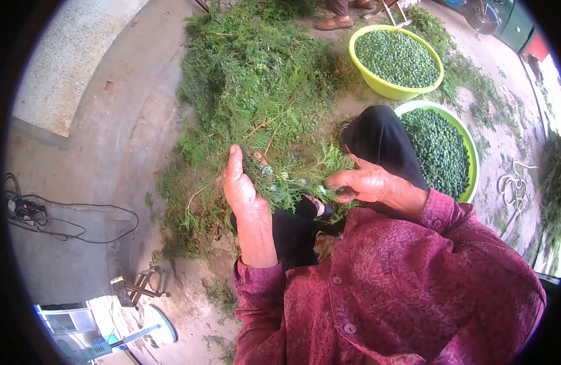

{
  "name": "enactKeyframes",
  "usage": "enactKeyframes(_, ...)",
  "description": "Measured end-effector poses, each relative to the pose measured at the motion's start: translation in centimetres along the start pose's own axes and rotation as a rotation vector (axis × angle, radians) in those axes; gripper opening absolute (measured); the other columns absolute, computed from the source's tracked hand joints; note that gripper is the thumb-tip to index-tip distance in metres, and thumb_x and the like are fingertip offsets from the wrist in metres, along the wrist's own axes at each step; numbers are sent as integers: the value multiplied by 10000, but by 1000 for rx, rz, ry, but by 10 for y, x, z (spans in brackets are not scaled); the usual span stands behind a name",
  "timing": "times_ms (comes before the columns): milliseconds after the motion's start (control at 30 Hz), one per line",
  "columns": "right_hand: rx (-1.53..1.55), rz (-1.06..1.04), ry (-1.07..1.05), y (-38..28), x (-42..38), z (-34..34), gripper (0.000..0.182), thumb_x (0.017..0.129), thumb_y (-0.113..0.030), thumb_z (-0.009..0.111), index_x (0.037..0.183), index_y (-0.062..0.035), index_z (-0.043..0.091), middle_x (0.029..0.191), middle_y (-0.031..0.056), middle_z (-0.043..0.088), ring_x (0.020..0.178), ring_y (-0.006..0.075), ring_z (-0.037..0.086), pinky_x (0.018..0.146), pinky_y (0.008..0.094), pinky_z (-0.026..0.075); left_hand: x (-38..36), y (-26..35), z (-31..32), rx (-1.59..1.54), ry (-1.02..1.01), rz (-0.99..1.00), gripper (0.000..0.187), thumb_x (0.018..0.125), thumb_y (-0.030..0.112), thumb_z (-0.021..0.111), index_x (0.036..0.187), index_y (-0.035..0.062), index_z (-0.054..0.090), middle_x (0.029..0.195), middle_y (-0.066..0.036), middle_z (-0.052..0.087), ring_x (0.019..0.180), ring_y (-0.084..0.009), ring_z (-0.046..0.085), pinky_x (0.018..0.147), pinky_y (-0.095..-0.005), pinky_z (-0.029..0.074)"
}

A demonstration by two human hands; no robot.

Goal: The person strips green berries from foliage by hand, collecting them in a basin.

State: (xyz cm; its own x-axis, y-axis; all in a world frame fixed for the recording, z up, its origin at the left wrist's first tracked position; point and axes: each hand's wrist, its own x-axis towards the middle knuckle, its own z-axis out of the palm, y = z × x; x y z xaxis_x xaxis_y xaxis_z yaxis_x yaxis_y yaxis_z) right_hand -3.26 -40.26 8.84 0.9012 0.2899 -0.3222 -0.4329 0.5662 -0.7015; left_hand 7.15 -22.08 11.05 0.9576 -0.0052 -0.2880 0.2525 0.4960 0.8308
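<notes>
A leafy green sprig (286,176) with a few pale blue-green cones lies between my two hands, above my lap. My left hand (241,185) is upright at the sprig's left side, thumb raised, its other fingers curled behind the leaves and partly hidden. From the right, my right hand (362,180) pinches at the sprig's edge, with thumb and fingers close together near a cone. Past my right knee stands a light green basin (474,159) filled with small green cones. A yellow-green basin (387,89) behind it is also filled with them.
A large heap of cut green branches (250,67) spreads ahead. Another person's shoes (334,23) show at the top. Black cables (79,225) lie at the left, a folding stool (139,287) and a fan (160,323) at lower left, and a pale rope (515,188) at the right.
</notes>
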Motion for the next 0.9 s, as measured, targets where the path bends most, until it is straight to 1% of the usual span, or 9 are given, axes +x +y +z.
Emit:
enactKeyframes(200, 107, 130, -183, 6, -14, -18, 130, 754, -82, 525, 765, 45, 551, 621, 92, 514, 445, 115, 426, 398, 242, 353, -5, -4, 4, -14, 40, 77, 172, 843, 226, 564, 824, 57, 540, 652, -63, 570, 506, -149, 531, 455, -266, 434)
enactKeyframes(267, 104, 229, -297, 15, -19, -33, 167, 704, -87, 524, 798, 47, 554, 746, 131, 573, 488, 148, 480, 400, 231, 362, 10, 9, -11, -94, 23, 118, 204, 859, 270, 534, 830, 68, 531, 639, -46, 552, 496, -141, 505, 443, -266, 414)
enactKeyframes(333, 147, 191, -167, 18, -25, -23, 156, 731, -77, 525, 843, 28, 555, 809, 126, 589, 559, 159, 529, 405, 198, 368, 10, 16, -12, -87, -2, 89, 214, 863, 278, 527, 822, 68, 539, 637, -38, 548, 509, -139, 507, 458, -268, 414)
enactKeyframes(433, 130, 106, -144, 3, -19, -8, 187, 776, -87, 524, 919, 34, 529, 865, 142, 577, 569, 138, 495, 373, 189, 324, 7, 15, -5, 7, 67, 139, 215, 866, 280, 523, 818, 71, 539, 650, -30, 552, 536, -137, 517, 462, -260, 415)
enactKeyframes(467, 122, 62, -160, 2, -14, -8, 147, 837, -130, 536, 905, 0, 541, 835, 117, 578, 540, 107, 472, 381, 170, 303, 8, 12, -4, 9, 63, 138, 215, 866, 280, 523, 818, 71, 539, 650, -30, 552, 536, -137, 517, 462, -260, 415)
enactKeyframes(567, 106, 5, -93, 4, 2, -5, 206, 814, -197, 619, 860, -17, 530, 721, 71, 570, 503, 95, 511, 370, 173, 362, 7, 3, -5, -34, 71, 141, 197, 855, 264, 543, 828, 69, 534, 664, -42, 559, 521, -141, 518, 441, -265, 414)
enactKeyframes(633, 87, 18, -25, 7, 7, 2, 265, 787, -251, 659, 803, -23, 523, 611, 36, 515, 422, 66, 433, 352, 190, 343, 7, -1, -5, -25, 73, 151, 194, 852, 262, 549, 839, 69, 531, 668, -47, 560, 520, -142, 520, 435, -266, 416)
enactKeyframes(767, -49, 24, -25, 13, 14, 12, 312, 751, -275, 698, 807, -23, 524, 546, -10, 429, 411, 56, 353, 348, 208, 295, 0, -3, -2, -17, 48, 146, 199, 841, 257, 566, 877, 66, 527, 676, -58, 563, 528, -146, 528, 427, -264, 421)
enactKeyframes(900, -118, 30, -36, 16, 16, 15, 288, 756, -267, 694, 817, -40, 527, 555, -20, 428, 421, 55, 336, 356, 209, 263, 5, -5, -6, 9, 38, 144, 203, 838, 258, 570, 879, 64, 526, 678, -58, 563, 528, -146, 527, 428, -261, 419)
